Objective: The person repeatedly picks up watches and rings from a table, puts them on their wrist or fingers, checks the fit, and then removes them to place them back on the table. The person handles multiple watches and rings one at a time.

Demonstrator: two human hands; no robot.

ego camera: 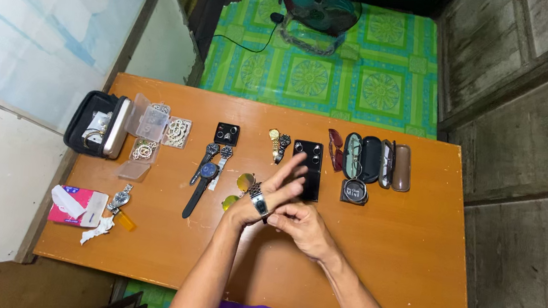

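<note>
Two hands meet mid-table: left hand (271, 187) fingers spread, silver watch (259, 200) around its palm; right hand (299, 227) pinches the band. Step: sliding it on; next needs pushing toward wrist.

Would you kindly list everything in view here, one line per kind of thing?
table: one, orange-brown wood, centre
black pouch: one, open, table's far left corner
clear plastic boxes: several, with pale beaded jewellery, beside the pouch
tissue pack: one, pink, left edge
wristwatches: several, dark and silver, left of centre
sunglasses: one pair, yellow-tinted, by the left hand
black tray: one, with rings, beyond the hands
glasses cases: three, black and brown, right
fan: one, teal, on the green mat
left hand: silver watch around the palm
right hand: fingers at the watch band
</note>
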